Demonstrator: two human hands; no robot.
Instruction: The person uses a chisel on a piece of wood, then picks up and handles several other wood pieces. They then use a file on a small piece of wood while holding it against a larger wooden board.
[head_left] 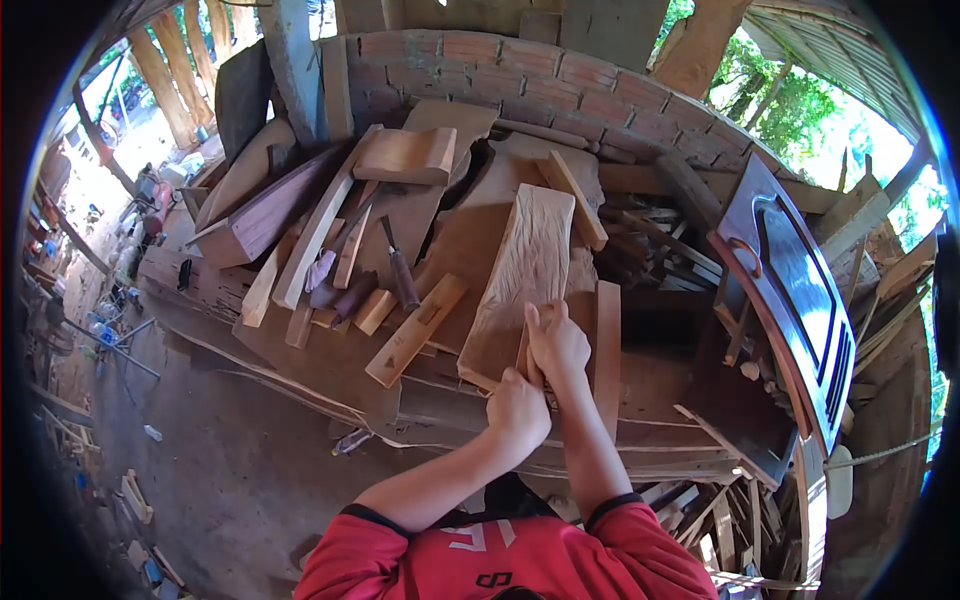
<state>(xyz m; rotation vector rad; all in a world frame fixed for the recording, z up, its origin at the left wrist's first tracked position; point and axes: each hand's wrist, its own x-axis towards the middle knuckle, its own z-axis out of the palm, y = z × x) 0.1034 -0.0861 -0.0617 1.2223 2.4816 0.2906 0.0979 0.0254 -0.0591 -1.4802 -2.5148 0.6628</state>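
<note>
A long pale wooden board (522, 250) with a rippled, carved surface lies on the workbench (430, 400), its near end by my hands. My left hand (519, 414) is closed low at the board's near right corner. Just above and to the right, my right hand (558, 342) is also closed, its thumb pointing up. Between the two fists shows a short piece of a wooden handle (532, 375); the rest of it is hidden by my fingers. Left of the board lie a wooden block with a slot (416, 330) and a chisel (402, 272) with a dark handle.
More chisels (352, 298) and wood strips (325, 225) lie at the left, below a curved block (406, 156). A narrow plank (607, 350) is right of my hands. A dark glossy panel (790, 300) leans at the right. Behind stands a brick wall (480, 75).
</note>
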